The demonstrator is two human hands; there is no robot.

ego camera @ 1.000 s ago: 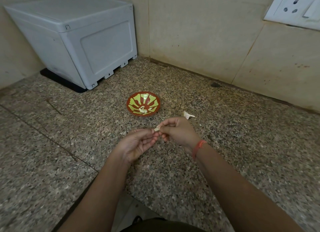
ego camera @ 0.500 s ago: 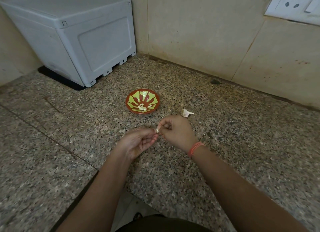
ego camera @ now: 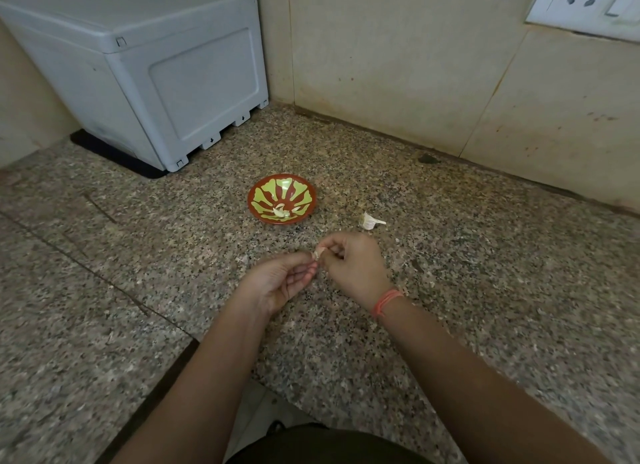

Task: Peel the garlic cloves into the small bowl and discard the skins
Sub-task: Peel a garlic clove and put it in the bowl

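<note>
Near the middle of the speckled granite desk (ego camera: 485, 255), a little toward its front edge, a person's two hands are meeting just above the stone. The right hand (ego camera: 353, 266), wearing an orange thread (ego camera: 386, 301) at the wrist, is pinching a small pale garlic clove (ego camera: 318, 253) between thumb and fingertips. The left hand (ego camera: 277, 283), palm turned up and fingers curled, is pinching the clove's other end. The clove is too small to show how much skin is clinging to it.

Just behind the hands, a small red and green bowl (ego camera: 252, 200) is sitting on the desk, holding a few pale cloves (ego camera: 282, 211). Judging by this, the peeling is partly done and the clove in hand is being worked on now. To the right of the bowl, a loose white piece (ego camera: 370, 220) is lying on the desk; it may be another clove or a shed skin, and it looks to be waiting for peeling or discarding. No bin is showing.

Nothing is lying between the hands and the bowl. A grey plastic box (ego camera: 166, 65) is filling the desk's back left corner, well apart, and a wall socket (ego camera: 585, 3) is showing above the back right.
</note>
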